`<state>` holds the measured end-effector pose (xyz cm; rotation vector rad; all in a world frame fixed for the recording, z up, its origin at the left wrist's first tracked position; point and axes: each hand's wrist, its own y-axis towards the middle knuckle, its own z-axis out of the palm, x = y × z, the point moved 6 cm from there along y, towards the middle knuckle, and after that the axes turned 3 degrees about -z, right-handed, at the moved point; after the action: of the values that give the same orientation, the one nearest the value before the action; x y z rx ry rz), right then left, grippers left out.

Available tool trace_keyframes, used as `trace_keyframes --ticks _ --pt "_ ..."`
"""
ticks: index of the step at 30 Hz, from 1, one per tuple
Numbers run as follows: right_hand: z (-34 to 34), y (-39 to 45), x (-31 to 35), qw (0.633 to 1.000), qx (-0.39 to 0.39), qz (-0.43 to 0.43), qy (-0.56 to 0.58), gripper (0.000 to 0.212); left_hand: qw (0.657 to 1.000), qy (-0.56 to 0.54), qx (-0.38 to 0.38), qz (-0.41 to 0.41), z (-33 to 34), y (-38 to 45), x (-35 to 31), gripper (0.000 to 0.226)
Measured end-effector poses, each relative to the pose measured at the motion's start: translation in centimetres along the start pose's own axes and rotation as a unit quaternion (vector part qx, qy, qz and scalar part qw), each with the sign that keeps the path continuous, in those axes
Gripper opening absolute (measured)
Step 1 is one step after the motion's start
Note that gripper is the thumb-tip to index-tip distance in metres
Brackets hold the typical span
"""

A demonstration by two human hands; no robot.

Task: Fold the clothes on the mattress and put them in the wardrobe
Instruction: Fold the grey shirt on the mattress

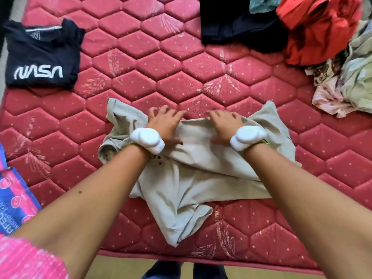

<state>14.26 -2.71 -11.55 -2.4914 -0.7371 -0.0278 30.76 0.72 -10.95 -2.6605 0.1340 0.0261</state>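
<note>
A beige shirt (181, 178) lies partly folded and rumpled on the red quilted mattress (161, 63), near its front edge. My left hand (165, 123) rests on the shirt's upper left part with fingers spread and slightly bent. My right hand (223, 123) presses flat on the folded upper edge, fingers straight. Both wrists carry white bands. A folded dark NASA T-shirt (42, 57) lies at the mattress's far left.
A heap of unfolded clothes sits at the back right: a black garment (237, 25), a red one (318, 29), and pale floral and greenish cloth (346, 85). Blue and pink fabric (14, 198) lies at the left edge. Floor shows below the mattress's front edge.
</note>
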Motion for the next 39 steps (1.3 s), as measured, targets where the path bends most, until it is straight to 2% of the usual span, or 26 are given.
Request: trace_keyframes --ticks 2,4,6,7,9,11,13,14,16,17,18,20,22,24,27,30,32,34,35,37,39 --pt "1.0 0.1 1.3 0.999 -0.002 -0.037 -0.03 0.048 0.999 0.027 0.014 0.021 0.1 0.2 -0.7 0.066" --pt "1.0 -0.7 1.6 0.997 -0.005 -0.075 0.014 0.034 0.997 0.042 0.011 0.059 -0.3 0.0 -0.9 0.034" --pt "-0.6 -2.2 1.0 0.989 -0.067 -0.092 0.089 0.022 0.995 -0.016 0.018 0.098 -1.0 -0.8 -1.0 0.029" --pt "-1.9 -3.2 0.6 0.978 -0.113 -0.102 0.139 0.025 0.991 -0.069 0.027 0.109 -1.8 -1.4 -1.1 0.032" --pt "-5.0 -5.6 -0.6 0.947 -0.183 -0.111 0.239 0.055 0.982 -0.14 0.022 0.128 -4.2 -2.5 -0.9 0.034" --pt "-8.5 -8.1 -1.4 0.942 -0.177 -0.089 0.271 0.083 0.979 -0.128 -0.002 0.158 -8.1 -3.9 -0.8 0.044" --pt "-12.0 -10.9 -1.2 0.973 -0.096 -0.078 0.195 0.09 0.983 -0.054 -0.008 0.178 -12.0 -5.2 -0.7 0.055" --pt "-13.5 -12.1 -1.1 0.99 -0.047 -0.085 0.101 0.08 0.983 -0.006 -0.014 0.184 -13.9 -5.6 -0.3 0.059" --pt "-17.2 -15.2 -1.8 0.996 -0.021 -0.051 -0.068 0.048 0.979 0.098 -0.045 0.175 -18.1 -6.8 0.3 0.051" --pt "-19.1 -16.6 -2.2 0.991 -0.04 -0.026 -0.124 0.04 0.974 0.147 -0.068 0.156 -19.8 -7.6 0.6 0.049" --pt "-21.5 -17.8 -2.9 0.984 -0.102 0.006 -0.146 0.036 0.967 0.193 -0.106 0.129 -21.9 -8.1 0.9 0.05" --pt "-25.9 -19.9 -3.9 0.955 -0.276 0.063 -0.086 0.031 0.956 0.208 -0.19 0.076 -25.8 -9.1 1.2 0.051" --pt "-29.5 -22.8 -4.6 0.918 -0.378 0.108 -0.049 0.026 0.936 0.174 -0.299 0.063 -30.1 -11.5 1.4 0.053" --pt "-32.5 -24.5 -5.5 0.909 -0.395 0.126 -0.046 0.027 0.918 0.128 -0.369 0.064 -34.3 -13.8 2.4 0.054" --pt "-35.2 -27.4 -6.4 0.907 -0.387 0.138 -0.089 0.026 0.911 0.11 -0.395 0.049 -38.0 -16.7 4.1 0.044" --pt "-37.4 -31.2 -6.4 0.848 -0.503 0.116 -0.119 0.032 0.872 0.006 -0.486 0.06 -41.6 -20.2 5.3 0.023" --pt "-37.5 -33.6 -5.7 0.806 -0.562 0.113 -0.148 0.02 0.836 -0.074 -0.535 0.096 -42.7 -23.2 5.1 0.012" --pt "-35.2 -35.1 -4.8 0.769 -0.591 0.119 -0.213 0.013 0.825 -0.099 -0.535 0.149 -40.7 -25.7 4.0 0.021" --pt "-32.9 -35.3 -4.5 0.771 -0.586 0.108 -0.224 0.013 0.835 -0.095 -0.513 0.172 -38.4 -26.4 3.4 0.025" --pt "-26.2 -34.1 -4.2 0.82 -0.524 0.069 -0.218 0.015 0.883 -0.095 -0.419 0.19 -31.7 -26.4 3.0 0.026" --pt "-18.6 -32.0 -3.7 0.886 -0.42 0.045 -0.191 0.01 0.941 -0.113 -0.277 0.159 -23.6 -24.9 3.6 0.031"
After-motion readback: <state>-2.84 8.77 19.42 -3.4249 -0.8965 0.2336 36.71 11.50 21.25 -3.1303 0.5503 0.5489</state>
